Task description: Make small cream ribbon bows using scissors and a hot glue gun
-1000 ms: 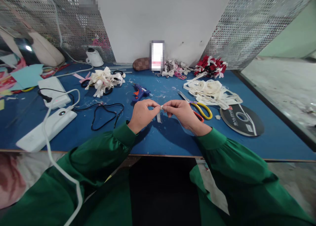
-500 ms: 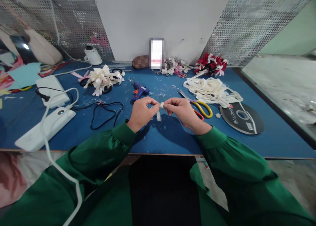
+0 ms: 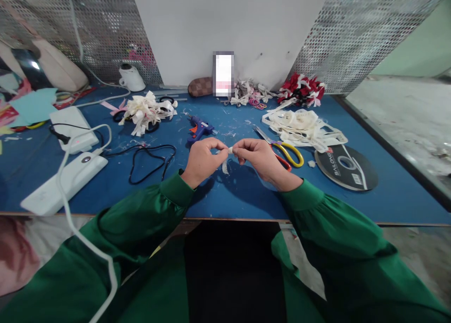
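Between the fingertips of both hands is a small piece of cream ribbon [image 3: 230, 150], with a pale tail hanging below it. My left hand [image 3: 205, 159] pinches it from the left, thumb against forefinger. From the right, my right hand [image 3: 256, 157] grips it the same way, its other fingers curled. Just beyond the left hand lies a blue glue gun [image 3: 200, 128]. Scissors [image 3: 289, 153] with yellow and red handles rest beside and partly behind the right hand. The exact fold of the ribbon is hidden by the fingers.
Cream ribbon [image 3: 299, 126] is heaped at right, by a black spool [image 3: 347, 169]. Bows [image 3: 143, 111] lie back left, red ones [image 3: 301, 90] back right. A phone [image 3: 223, 74] leans against the board. A white power bank [image 3: 65, 184], black cord [image 3: 151, 159] and white cable [image 3: 68, 210] occupy the left.
Both hands stay nearly in place, still pinching the ribbon. The ribbon between the fingertips looks smoother, and its hanging tail has shifted slightly left and curled.
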### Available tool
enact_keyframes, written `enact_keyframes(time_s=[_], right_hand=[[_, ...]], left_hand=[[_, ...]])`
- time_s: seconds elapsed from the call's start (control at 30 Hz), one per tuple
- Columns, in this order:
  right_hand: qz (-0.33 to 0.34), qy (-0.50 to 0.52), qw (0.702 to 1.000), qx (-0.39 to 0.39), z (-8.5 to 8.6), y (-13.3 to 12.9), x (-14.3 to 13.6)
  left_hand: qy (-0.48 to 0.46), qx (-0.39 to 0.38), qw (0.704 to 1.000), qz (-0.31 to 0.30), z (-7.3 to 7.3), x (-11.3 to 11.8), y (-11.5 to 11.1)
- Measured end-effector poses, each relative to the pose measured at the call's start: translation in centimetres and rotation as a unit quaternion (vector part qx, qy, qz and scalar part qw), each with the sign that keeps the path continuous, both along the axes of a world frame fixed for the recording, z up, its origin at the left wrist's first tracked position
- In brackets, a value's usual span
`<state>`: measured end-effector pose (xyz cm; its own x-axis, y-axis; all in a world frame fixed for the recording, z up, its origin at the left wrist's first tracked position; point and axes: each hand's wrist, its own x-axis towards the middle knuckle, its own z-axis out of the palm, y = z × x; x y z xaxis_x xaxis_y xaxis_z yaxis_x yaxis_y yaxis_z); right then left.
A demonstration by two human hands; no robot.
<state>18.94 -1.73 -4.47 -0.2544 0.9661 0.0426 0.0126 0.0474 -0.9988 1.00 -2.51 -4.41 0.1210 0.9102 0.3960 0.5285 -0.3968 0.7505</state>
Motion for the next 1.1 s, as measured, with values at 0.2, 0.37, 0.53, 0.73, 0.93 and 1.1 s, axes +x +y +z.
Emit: enact_keyframes(time_s=[0.2, 0.37, 0.53, 0.73, 0.93, 1.1], right_hand=[[0.0, 0.007, 1.0, -0.008, -0.2, 0.0, 0.0], [0.001, -0.001, 1.0, 0.003, -0.2, -0.1, -0.1], [-0.003, -0.003, 1.0, 0.012, -0.2, 0.0, -0.1], [-0.01, 0.021, 1.0, 0.003, 0.0, 0.1, 0.1], [-0.015, 0.099, 0.994, -0.05, 0.5, 0.3, 0.6], [0.013, 0.078, 0.997, 0.003, 0.9, 0.0, 0.5]], left_hand=[[-0.009, 0.018, 1.0, 0.0, -0.3, 0.0, 0.1], [0.002, 0.016, 1.0, -0.006, -0.2, 0.1, 0.0], [0.012, 0.024, 1.0, -0.001, -0.1, 0.1, -0.1], [0.009, 0.031, 0.999, 0.012, -0.1, 0.0, 0.0], [-0.029, 0.008, 0.999, -0.018, 0.4, 0.1, -0.3], [-0.165, -0.125, 0.978, -0.009, 0.1, 0.1, 0.3]])
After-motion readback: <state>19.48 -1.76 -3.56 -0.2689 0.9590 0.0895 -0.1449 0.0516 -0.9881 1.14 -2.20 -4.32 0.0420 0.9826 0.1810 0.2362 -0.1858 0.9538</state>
